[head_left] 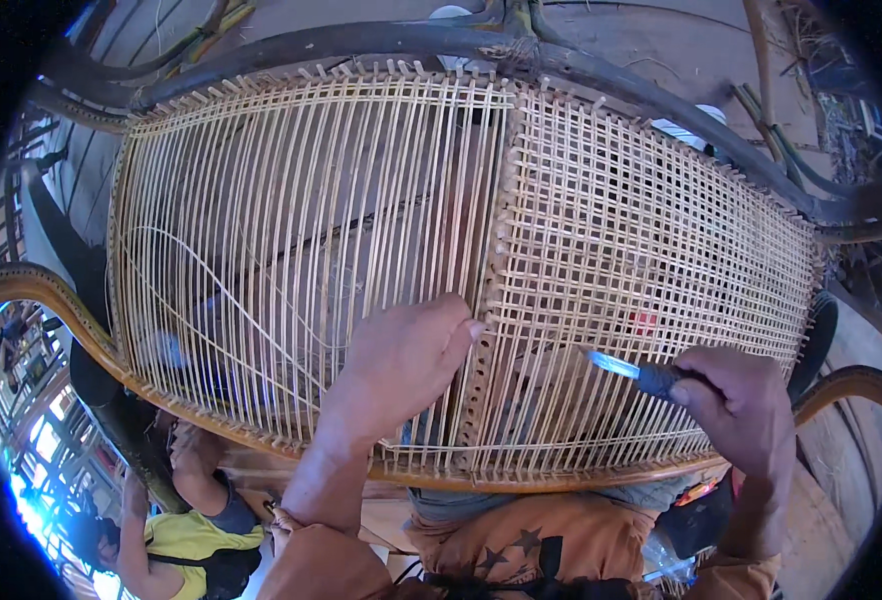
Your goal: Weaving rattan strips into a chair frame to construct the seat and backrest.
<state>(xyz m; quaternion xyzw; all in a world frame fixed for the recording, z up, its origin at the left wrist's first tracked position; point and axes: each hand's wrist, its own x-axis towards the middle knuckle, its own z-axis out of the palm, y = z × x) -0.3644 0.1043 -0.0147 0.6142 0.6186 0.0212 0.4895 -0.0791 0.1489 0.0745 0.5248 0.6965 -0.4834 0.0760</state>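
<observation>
A wooden seat frame (551,487) strung with pale cane lies across in front of me. Its right half holds an open woven grid (651,210); its left half carries mostly lengthwise strands (291,180). A drilled middle rail (474,395) divides them. My left hand (401,360) is closed at this rail, thumb and forefinger together near a hole; whatever they pinch is hidden. My right hand (741,400) grips a knife-like tool (626,368) with a dark wrapped handle and shiny blade, its tip pointing left over the lower edge of the weave.
Loose cane strands (211,270) loop across the left half. Short cane ends stick up along the far rail, beside a dark curved pole (361,42). Curved wooden arms (36,280) stand at both sides. Another person in a yellow top (186,545) sits at the lower left.
</observation>
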